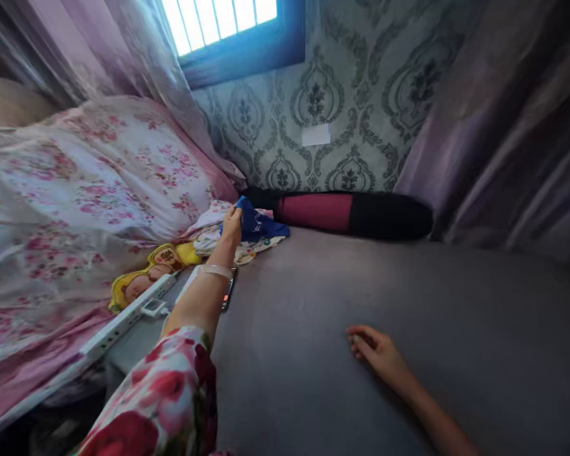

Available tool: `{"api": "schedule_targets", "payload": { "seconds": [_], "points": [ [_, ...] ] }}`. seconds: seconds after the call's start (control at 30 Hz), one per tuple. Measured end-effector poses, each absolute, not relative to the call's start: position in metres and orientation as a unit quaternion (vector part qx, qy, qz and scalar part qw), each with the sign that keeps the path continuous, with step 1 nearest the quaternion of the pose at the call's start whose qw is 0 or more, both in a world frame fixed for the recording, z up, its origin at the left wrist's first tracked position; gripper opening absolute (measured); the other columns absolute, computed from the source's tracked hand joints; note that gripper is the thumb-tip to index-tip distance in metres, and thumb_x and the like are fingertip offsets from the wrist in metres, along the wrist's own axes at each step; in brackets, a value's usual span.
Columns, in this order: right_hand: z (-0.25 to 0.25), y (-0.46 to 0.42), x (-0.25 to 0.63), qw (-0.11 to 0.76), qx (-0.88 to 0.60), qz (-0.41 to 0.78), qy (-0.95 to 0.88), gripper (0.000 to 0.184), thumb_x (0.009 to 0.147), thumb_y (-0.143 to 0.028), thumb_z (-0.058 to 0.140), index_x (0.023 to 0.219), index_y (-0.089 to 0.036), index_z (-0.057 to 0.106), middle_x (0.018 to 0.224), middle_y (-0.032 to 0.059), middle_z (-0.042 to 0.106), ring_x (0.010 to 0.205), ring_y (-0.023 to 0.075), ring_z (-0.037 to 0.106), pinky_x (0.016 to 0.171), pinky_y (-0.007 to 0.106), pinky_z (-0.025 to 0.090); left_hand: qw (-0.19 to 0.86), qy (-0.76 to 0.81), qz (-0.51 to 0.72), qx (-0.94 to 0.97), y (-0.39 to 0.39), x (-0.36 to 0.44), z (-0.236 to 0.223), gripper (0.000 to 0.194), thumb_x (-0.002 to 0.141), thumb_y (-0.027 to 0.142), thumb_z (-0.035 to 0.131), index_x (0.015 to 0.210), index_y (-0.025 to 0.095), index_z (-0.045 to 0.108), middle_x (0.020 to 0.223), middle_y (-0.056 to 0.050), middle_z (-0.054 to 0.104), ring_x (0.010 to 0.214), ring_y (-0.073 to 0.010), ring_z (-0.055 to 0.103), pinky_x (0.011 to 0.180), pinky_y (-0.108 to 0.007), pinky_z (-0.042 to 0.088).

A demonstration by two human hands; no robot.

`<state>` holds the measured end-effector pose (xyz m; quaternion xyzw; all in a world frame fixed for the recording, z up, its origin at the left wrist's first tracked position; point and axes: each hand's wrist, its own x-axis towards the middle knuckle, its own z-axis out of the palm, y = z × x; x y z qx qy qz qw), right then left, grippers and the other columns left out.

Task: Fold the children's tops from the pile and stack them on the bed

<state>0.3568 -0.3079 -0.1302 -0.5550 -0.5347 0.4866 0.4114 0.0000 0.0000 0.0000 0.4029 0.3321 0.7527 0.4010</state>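
Note:
My left hand (232, 225) reaches to the far end of the grey bed surface (361, 291), its fingers pinched on a blue cloth garment (256, 223) with white marks. That blue piece lies partly over a pile of light patterned clothes (209, 223). My right hand (373, 348) is over the middle of the grey surface, fingers curled loosely with a gap between thumb and forefinger and nothing visible in them. A dark-edged phone (228, 290) lies partly hidden behind my left forearm.
A long black and dark red roll (318, 212) lies along the wallpapered wall. At left are a yellow cartoon cushion (133, 286), a white power strip (123, 320) with a plugged-in charger (154, 308), and a floral cover (99, 171). Purple curtains (494, 145) hang at right.

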Motion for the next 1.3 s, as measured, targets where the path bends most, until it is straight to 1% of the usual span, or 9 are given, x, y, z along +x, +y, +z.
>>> {"api": "schedule_targets", "payload": {
  "seconds": [0.13, 0.33, 0.53, 0.67, 0.8, 0.9, 1.0, 1.13, 1.3],
  "points": [
    [-0.121, -0.3, 0.358, 0.37, -0.564, 0.503, -0.54, 0.035, 0.073, -0.049, 0.062, 0.09, -0.018, 0.067, 0.08, 0.0064, 0.066, 0.07, 0.0166, 0.063, 0.064, 0.029, 0.051, 0.42, 0.297, 0.74, 0.433, -0.021, 0.033, -0.005, 0.032, 0.065, 0.034, 0.074, 0.091, 0.018, 0.066, 0.078, 0.003, 0.07, 0.078, -0.0123, 0.064, 0.08, -0.026, 0.048],
    [-0.087, -0.287, 0.353, 0.274, -0.554, 0.494, -0.611, 0.022, 0.083, -0.029, 0.054, 0.096, -0.017, 0.067, 0.084, 0.006, 0.068, 0.073, 0.0144, 0.064, 0.064, 0.026, 0.051, 0.512, 0.264, 0.67, 0.469, -0.082, 0.081, -0.01, 0.037, 0.064, 0.039, 0.077, 0.093, 0.016, 0.068, 0.083, -0.002, 0.072, 0.086, -0.0185, 0.067, 0.082, -0.03, 0.049],
    [-0.052, -0.264, 0.342, 0.375, -0.516, 0.395, -0.661, 0.023, 0.086, -0.026, 0.05, 0.101, -0.019, 0.067, 0.094, 0.0074, 0.071, 0.089, 0.0181, 0.066, 0.083, 0.034, 0.053, 0.609, 0.244, 0.561, 0.504, -0.142, 0.112, -0.012, 0.036, 0.062, 0.039, 0.081, 0.084, 0.014, 0.068, 0.073, -0.001, 0.068, 0.066, -0.013, 0.062, 0.064, -0.023, 0.048],
    [-0.024, -0.259, 0.337, 0.484, -0.504, 0.278, -0.659, 0.031, 0.082, -0.024, 0.055, 0.113, -0.023, 0.063, 0.119, 0.0091, 0.065, 0.11, 0.0203, 0.061, 0.095, 0.038, 0.048, 0.655, 0.235, 0.474, 0.54, -0.172, 0.124, -0.008, 0.038, 0.063, 0.041, 0.082, 0.086, 0.013, 0.071, 0.074, -0.002, 0.068, 0.063, -0.0117, 0.06, 0.06, -0.021, 0.047],
    [-0.004, -0.266, 0.334, 0.476, -0.461, 0.279, -0.695, 0.039, 0.078, -0.024, 0.061, 0.118, -0.024, 0.061, 0.125, 0.0076, 0.062, 0.117, 0.0214, 0.056, 0.102, 0.04, 0.043, 0.662, 0.209, 0.402, 0.597, -0.195, 0.131, 0.001, 0.039, 0.066, 0.044, 0.081, 0.088, 0.013, 0.073, 0.079, -0.005, 0.069, 0.066, -0.0133, 0.061, 0.062, -0.023, 0.049],
    [-0.002, -0.274, 0.337, 0.442, -0.445, 0.325, -0.708, 0.027, 0.082, -0.032, 0.059, 0.105, -0.02, 0.067, 0.105, 0.0066, 0.069, 0.101, 0.0208, 0.063, 0.094, 0.038, 0.047, 0.644, 0.191, 0.374, 0.639, -0.207, 0.134, 0.012, 0.04, 0.07, 0.048, 0.078, 0.091, 0.014, 0.073, 0.081, -0.006, 0.07, 0.069, -0.0141, 0.062, 0.065, -0.024, 0.049],
    [0.0, -0.285, 0.347, 0.431, -0.464, 0.369, -0.68, 0.03, 0.085, -0.043, 0.058, 0.096, -0.018, 0.071, 0.088, 0.0043, 0.07, 0.084, 0.0194, 0.065, 0.081, 0.036, 0.051, 0.599, 0.183, 0.372, 0.685, -0.215, 0.136, 0.025, 0.04, 0.074, 0.049, 0.074, 0.093, 0.014, 0.074, 0.083, -0.006, 0.071, 0.074, -0.0146, 0.063, 0.069, -0.024, 0.049],
    [0.025, -0.316, 0.37, 0.445, -0.499, 0.391, -0.632, 0.035, 0.081, -0.05, 0.065, 0.099, -0.021, 0.072, 0.085, 0.0026, 0.072, 0.08, 0.0188, 0.066, 0.075, 0.032, 0.053, 0.551, 0.183, 0.388, 0.715, -0.225, 0.139, 0.042, 0.041, 0.074, 0.051, 0.074, 0.093, 0.014, 0.074, 0.082, -0.004, 0.07, 0.074, -0.0134, 0.062, 0.07, -0.023, 0.049],
    [0.069, -0.37, 0.404, 0.402, -0.545, 0.419, -0.605, 0.042, 0.08, -0.058, 0.064, 0.104, -0.025, 0.072, 0.084, 0.0045, 0.072, 0.078, 0.0205, 0.068, 0.067, 0.031, 0.055, 0.556, 0.192, 0.401, 0.703, -0.239, 0.157, 0.046, 0.035, 0.072, 0.046, 0.077, 0.087, 0.014, 0.073, 0.079, -0.003, 0.069, 0.072, -0.0118, 0.061, 0.068, -0.022, 0.048]
  ]
}}
